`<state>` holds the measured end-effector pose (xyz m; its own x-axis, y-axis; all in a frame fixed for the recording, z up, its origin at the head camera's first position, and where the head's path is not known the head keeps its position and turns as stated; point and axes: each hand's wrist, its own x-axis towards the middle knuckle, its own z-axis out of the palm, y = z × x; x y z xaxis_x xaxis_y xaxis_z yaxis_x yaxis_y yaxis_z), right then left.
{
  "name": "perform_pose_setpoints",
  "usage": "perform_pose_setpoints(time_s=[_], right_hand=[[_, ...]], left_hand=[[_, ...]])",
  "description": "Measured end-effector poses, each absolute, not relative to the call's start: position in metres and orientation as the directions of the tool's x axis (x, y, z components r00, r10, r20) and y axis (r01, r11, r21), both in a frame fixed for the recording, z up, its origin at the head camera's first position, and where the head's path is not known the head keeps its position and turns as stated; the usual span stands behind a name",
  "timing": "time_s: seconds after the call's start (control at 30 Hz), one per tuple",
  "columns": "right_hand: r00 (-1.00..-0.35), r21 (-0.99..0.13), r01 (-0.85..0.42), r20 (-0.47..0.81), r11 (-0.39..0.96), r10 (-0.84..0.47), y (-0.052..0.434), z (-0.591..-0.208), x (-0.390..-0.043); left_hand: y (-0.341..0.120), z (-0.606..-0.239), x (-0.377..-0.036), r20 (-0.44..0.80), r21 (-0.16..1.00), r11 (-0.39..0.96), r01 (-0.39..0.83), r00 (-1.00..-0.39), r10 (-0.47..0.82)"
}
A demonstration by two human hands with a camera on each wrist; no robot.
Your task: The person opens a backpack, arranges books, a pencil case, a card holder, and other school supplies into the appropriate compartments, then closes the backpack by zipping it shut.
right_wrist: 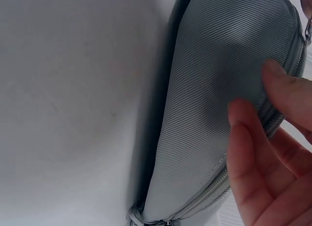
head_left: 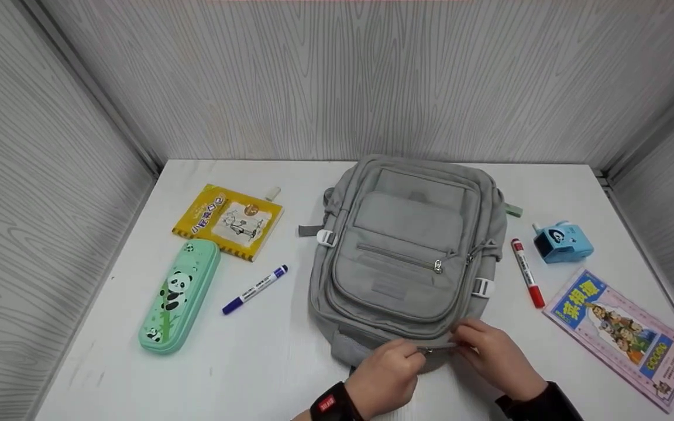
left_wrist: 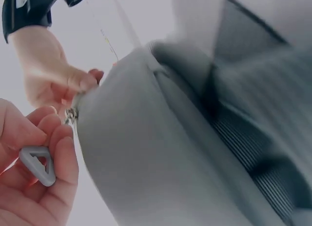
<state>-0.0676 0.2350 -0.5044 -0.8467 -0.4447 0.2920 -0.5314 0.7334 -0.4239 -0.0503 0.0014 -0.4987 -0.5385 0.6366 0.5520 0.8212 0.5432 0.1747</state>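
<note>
A grey backpack (head_left: 398, 272) lies front side up at the middle of the table. My left hand (head_left: 388, 374) is at its near edge; in the left wrist view this hand (left_wrist: 34, 167) pinches a zipper pull with a grey triangular loop (left_wrist: 38, 165). Just to the right, my right hand (head_left: 498, 356) grips the bag's edge along the same zipper. Seen from the right wrist, the thumb and fingers of that hand (right_wrist: 273, 153) are on either side of the zipper seam (right_wrist: 214, 187). Part of the zipper is hidden behind the fingers.
Left of the bag lie a yellow book (head_left: 229, 222), a green panda pencil case (head_left: 179, 298), a purple marker (head_left: 255, 290) and a small white eraser (head_left: 272, 193). To the right are a red marker (head_left: 527, 273), a blue pencil sharpener (head_left: 563, 242), a pink book (head_left: 623, 339) and a green block (head_left: 513, 210).
</note>
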Motion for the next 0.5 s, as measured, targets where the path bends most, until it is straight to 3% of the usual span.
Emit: perform_pose_setpoints(time_s=[0.17, 0.5], right_hand=[[-0.853, -0.45, -0.522, 0.258, 0.725, -0.454, 0.237, -0.503, -0.069], [-0.871, -0.497, -0.484, 0.19, 0.721, -0.453, 0.243, -0.499, -0.071]], left_hand=[[-0.023, -0.495, -0.052, 0.56, 0.237, 0.549, 0.802, -0.574, 0.597], [-0.065, -0.489, -0.054, 0.445, 0.41, 0.634, 0.656, -0.75, 0.488]])
